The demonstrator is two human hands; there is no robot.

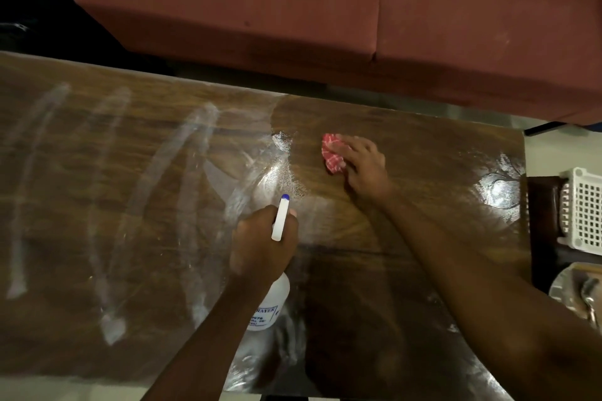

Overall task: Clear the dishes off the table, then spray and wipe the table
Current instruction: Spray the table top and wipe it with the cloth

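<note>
The dark wooden table [97,205] fills the view, its glossy top marked with whitish wet streaks on the left and shiny wet patches in the middle. My left hand [260,244] grips a white spray bottle [272,306] with a blue-tipped nozzle, held just above the table's middle and pointing away from me. My right hand [361,166] presses a crumpled red and white cloth [332,155] flat on the tabletop, to the right of the wet patch. No dishes stand on the table.
A reddish-brown sofa [325,10] runs along the table's far side. Off the table's right end stand a white plastic basket [583,208] and a metal plate [566,290] with utensils on it, on a dark stand.
</note>
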